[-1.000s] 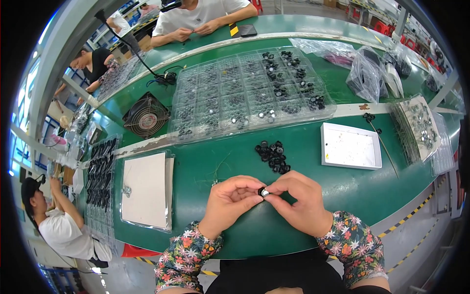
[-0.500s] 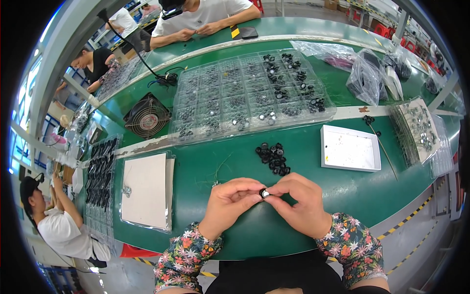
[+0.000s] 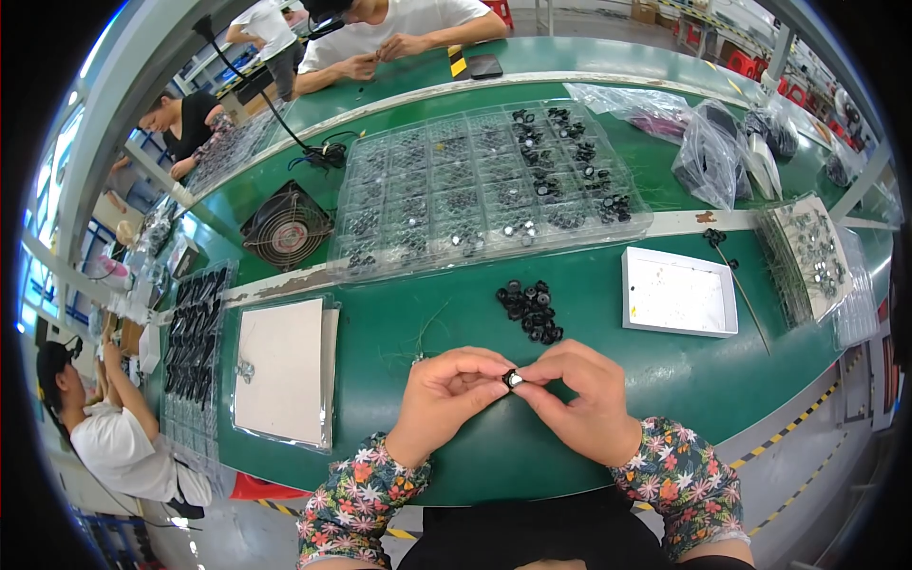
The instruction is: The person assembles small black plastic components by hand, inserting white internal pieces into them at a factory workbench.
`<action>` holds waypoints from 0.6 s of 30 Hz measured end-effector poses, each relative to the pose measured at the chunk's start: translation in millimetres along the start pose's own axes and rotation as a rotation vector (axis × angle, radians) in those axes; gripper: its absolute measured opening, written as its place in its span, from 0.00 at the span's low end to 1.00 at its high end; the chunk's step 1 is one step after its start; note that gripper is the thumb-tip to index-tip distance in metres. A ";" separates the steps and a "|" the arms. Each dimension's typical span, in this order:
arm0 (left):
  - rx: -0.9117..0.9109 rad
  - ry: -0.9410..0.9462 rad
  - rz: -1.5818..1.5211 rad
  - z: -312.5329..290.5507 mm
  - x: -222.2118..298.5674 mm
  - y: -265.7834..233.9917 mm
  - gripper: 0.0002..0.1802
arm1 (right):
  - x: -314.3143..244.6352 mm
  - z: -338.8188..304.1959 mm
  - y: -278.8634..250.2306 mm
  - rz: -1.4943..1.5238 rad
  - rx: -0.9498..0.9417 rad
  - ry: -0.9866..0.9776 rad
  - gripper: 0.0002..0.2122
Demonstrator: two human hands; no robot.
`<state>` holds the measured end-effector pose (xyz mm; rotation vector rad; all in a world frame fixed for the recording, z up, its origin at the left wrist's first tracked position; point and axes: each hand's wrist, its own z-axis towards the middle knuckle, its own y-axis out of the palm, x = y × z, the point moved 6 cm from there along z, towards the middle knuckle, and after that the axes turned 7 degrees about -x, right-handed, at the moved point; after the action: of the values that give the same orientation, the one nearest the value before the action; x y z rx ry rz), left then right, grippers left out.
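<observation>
- Your forearms wear flowered cloth sleeves (image 3: pixel 356 499), gathered at the wrists.
- Your left hand (image 3: pixel 445 397) is nearly closed, thumb and fingertips pinched on the left edge of a small round part (image 3: pixel 514 379), the other fingers loosely curled.
- Your right hand (image 3: pixel 584 394) pinches the same part from the right with thumb and forefinger, its palm hollow.
- That part sits between your fingertips, above the near half of the smooth green table (image 3: pixel 399 328); it has a black rim and a shiny, pale face.
- Just beyond your hands lies a loose pile of black parts (image 3: pixel 528 312), round and glossy.
- To your left is a flat, matte beige sheet (image 3: pixel 280 370) in a clear plastic tray; to your right, a shallow white box (image 3: pixel 676 285) with specks inside.
- Farther off stands a wide clear tray (image 3: pixel 353 270), its square compartments holding black and shiny bits.
- Left of it is a black fan (image 3: pixel 288 233) with a round wire grille; to its right, crinkled clear bags (image 3: pixel 708 157).
</observation>
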<state>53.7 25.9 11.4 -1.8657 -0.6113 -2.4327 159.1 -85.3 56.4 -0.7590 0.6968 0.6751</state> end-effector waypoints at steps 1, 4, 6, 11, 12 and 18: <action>0.001 0.009 0.013 -0.1 0.6 0.1 0.11 | 0.3 -0.2 0.0 0.010 0.001 0.005 0.08; 0.005 0.007 0.020 0.0 1.5 0.6 0.11 | 0.2 -0.4 -0.3 0.028 0.006 0.018 0.08; 0.009 0.011 0.018 -0.4 0.5 -0.1 0.11 | 0.4 -0.7 -0.2 0.038 0.009 0.026 0.08; 0.013 0.027 0.016 -0.2 -0.1 0.3 0.12 | 5.7 -1.9 0.9 0.101 0.006 0.111 0.06; 0.015 0.035 0.014 0.1 -0.6 0.2 0.12 | 6.0 -2.1 1.0 0.099 0.007 0.112 0.06; 0.042 0.034 0.027 -2.9 -2.4 -1.2 0.12 | 9.2 -2.4 2.5 0.153 0.021 0.173 0.06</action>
<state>51.4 25.6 8.2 -1.8020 -0.6251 -2.4099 161.9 -83.2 47.1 -0.7553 0.9256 0.7453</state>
